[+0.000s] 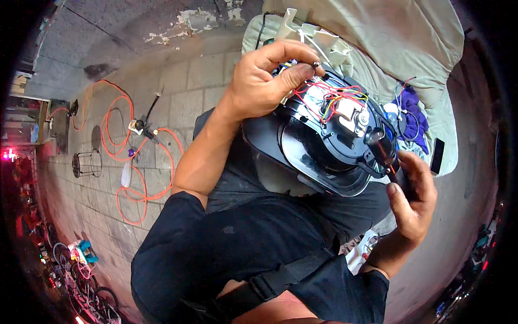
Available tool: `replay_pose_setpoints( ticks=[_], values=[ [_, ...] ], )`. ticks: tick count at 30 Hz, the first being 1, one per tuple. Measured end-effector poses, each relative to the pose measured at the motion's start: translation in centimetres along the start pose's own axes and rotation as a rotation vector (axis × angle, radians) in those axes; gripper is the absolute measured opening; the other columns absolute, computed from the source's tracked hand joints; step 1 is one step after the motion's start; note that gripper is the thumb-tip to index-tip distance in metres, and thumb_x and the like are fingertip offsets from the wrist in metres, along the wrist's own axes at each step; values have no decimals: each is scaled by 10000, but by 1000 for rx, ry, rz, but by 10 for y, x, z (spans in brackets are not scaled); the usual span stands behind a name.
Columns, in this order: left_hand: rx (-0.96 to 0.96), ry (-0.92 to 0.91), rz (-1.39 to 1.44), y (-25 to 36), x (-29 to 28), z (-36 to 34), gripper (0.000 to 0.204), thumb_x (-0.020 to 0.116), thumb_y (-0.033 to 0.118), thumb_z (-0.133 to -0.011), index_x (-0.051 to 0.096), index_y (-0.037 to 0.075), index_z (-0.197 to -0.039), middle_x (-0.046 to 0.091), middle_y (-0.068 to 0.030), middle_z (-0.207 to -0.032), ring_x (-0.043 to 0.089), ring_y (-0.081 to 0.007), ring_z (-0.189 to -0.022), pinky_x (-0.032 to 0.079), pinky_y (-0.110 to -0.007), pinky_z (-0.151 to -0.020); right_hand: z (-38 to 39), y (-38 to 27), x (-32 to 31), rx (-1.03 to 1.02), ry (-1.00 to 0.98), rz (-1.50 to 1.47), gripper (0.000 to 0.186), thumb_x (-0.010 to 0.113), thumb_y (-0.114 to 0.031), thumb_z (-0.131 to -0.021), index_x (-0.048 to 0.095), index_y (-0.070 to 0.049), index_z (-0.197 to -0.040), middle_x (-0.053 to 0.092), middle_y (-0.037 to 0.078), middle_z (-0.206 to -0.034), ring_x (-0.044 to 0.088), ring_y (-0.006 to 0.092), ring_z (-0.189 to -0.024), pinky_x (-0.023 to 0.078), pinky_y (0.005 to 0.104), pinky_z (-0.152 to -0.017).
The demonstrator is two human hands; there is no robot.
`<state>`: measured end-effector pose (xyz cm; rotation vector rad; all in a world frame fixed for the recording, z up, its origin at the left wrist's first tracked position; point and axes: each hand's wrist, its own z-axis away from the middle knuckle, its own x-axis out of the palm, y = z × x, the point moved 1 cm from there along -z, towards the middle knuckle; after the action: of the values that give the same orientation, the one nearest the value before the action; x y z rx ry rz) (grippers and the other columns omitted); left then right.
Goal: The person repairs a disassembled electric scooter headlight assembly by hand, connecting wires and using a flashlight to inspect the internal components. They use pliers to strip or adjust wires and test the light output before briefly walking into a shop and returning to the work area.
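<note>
An opened black round appliance (318, 146) rests upside down on my lap, its base off and red, yellow and blue wires (334, 97) showing inside. My left hand (264, 75) reaches over its far rim and pinches a small dark part between thumb and fingers. My right hand (413, 200) is at the appliance's near right edge, gripping a dark-handled tool (396, 175) that points into the rim.
A pale green cushion (388, 38) lies beyond the appliance with a purple cloth (413, 110), loose wires and a dark phone (437, 155). An orange cable (129, 156) loops over the paved ground to the left, near a wire basket (86, 162).
</note>
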<state>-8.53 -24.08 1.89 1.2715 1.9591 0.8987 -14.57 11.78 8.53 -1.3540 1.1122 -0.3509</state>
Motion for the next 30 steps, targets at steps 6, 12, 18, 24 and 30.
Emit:
replay_pose_setpoints(
  ticks=[6, 12, 18, 24, 30],
  values=[
    [48, 52, -157, 12, 12, 6, 163, 809, 102, -927, 799, 76, -1088, 767, -104, -1144, 679, -254, -1187, 460, -385, -1077, -5, 10, -2, -128, 181, -345, 516, 800, -133, -933, 620, 73, -1371, 684, 174, -1273, 685, 195, -921, 561, 295, -779],
    [171, 4, -368, 22, 19, 1, 170, 805, 77, -918, 789, 105, -1084, 773, -28, -1107, 662, -251, -1203, 399, -395, -1088, -1, 36, 43, 21, -67, -765, 605, 652, -315, -1051, 504, 88, -1478, 684, 151, -1026, 603, 153, -707, 470, 261, -631],
    [215, -35, -446, 25, 23, 5, 180, 808, 72, -910, 782, 123, -1080, 771, 4, -1098, 645, -240, -1218, 359, -410, -1105, -4, 27, 46, 117, -106, -674, 521, 675, -397, -1044, 648, 69, -1274, 629, 43, -802, 501, 84, -635, 392, 238, -574],
    [161, 66, -447, 30, 26, 7, 183, 789, 81, -933, 787, 100, -1115, 775, -28, -1114, 653, -243, -1200, 402, -398, -1084, -1, 25, 44, 105, -71, -538, 484, 710, -321, -993, 668, 61, -1287, 626, 20, -818, 501, 61, -615, 396, 225, -547],
    [11, 198, -198, 10, 22, 15, 217, 702, 110, -1040, 736, 4, -1226, 776, -88, -1128, 695, -208, -1126, 507, -349, -1026, 0, 27, 35, 164, -111, -498, 387, 766, -193, -940, 704, 49, -1235, 693, 4, -989, 600, 76, -837, 487, 247, -753]
  ],
)
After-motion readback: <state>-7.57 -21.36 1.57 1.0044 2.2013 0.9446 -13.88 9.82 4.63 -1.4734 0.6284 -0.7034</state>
